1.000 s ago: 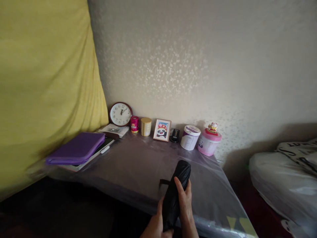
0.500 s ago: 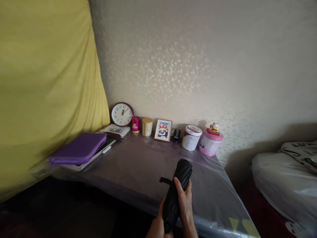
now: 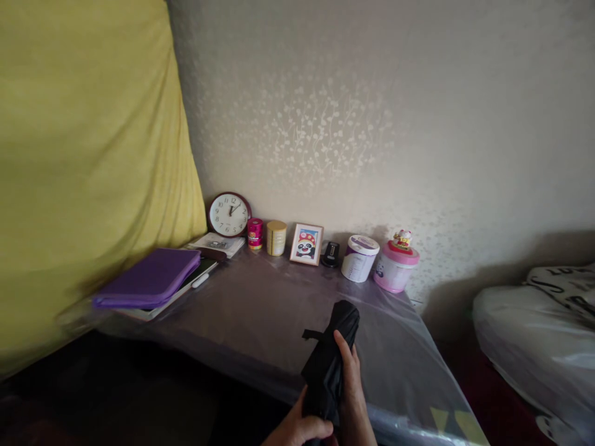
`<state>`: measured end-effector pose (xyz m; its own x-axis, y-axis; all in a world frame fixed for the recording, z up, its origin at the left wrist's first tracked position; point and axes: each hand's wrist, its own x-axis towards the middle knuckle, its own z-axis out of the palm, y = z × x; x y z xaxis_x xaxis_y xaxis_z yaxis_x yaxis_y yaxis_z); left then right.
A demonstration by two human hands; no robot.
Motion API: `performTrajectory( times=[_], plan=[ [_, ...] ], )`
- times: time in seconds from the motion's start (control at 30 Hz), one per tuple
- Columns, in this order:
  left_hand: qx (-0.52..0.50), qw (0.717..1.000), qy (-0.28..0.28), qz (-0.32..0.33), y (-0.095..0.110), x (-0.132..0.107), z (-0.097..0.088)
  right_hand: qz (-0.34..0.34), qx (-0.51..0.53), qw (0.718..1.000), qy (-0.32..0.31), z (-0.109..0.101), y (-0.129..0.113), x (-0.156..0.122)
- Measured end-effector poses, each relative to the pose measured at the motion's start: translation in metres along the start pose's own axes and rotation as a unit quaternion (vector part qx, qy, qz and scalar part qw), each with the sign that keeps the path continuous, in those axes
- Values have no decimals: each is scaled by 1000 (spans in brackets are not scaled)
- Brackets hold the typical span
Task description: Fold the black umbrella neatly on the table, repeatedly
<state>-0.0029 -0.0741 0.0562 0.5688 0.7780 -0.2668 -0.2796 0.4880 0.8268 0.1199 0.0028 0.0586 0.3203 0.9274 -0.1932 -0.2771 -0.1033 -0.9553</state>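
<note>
A folded black umbrella (image 3: pixel 328 365) slants up and away from me above the front part of the table. Its loose closing strap (image 3: pixel 312 335) sticks out to the left. Around the lower end, my left hand (image 3: pixel 302 424) is closed, its thumb lying across the black cloth. Higher up, my right hand (image 3: pixel 351 371) grips the right side, with the thumb along the fabric. The fingers behind the umbrella are mostly hidden.
Along the wall stand a clock (image 3: pixel 230 214), a pink can (image 3: pixel 255 234), a yellow-lidded can (image 3: pixel 276 238), a panda picture (image 3: pixel 306 244), a black object (image 3: pixel 330 254), a white tub (image 3: pixel 360 258) and a pink tub (image 3: pixel 396 267). A purple folder (image 3: pixel 149 277) lies left on the plastic-covered table (image 3: pixel 251 310).
The umbrella has turned a little in my hands and a fold of its cloth now bulges left. My left thumb has come across its lower end; my right hand has shifted slightly.
</note>
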Motion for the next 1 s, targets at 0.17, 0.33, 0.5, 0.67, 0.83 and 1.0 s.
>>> performTrajectory(
  times=[0.17,0.33,0.5,0.67,0.83,1.0],
  plan=[
    [38,997,53,-28,-4,1,3,0,-42,999,-10,2,-2,-2],
    [132,987,92,-4,-8,4,0,-37,-71,997,-3,1,6,1],
    [225,961,125,98,-19,12,-7,-45,-60,997,-30,0,15,3],
    [332,921,186,85,-32,19,-17,-71,-69,995,-8,-2,19,3],
    [367,916,155,40,-13,5,-20,-45,-37,998,0,-1,25,5],
    [339,928,111,107,14,-2,-22,-30,-11,999,21,2,27,4]
  ],
)
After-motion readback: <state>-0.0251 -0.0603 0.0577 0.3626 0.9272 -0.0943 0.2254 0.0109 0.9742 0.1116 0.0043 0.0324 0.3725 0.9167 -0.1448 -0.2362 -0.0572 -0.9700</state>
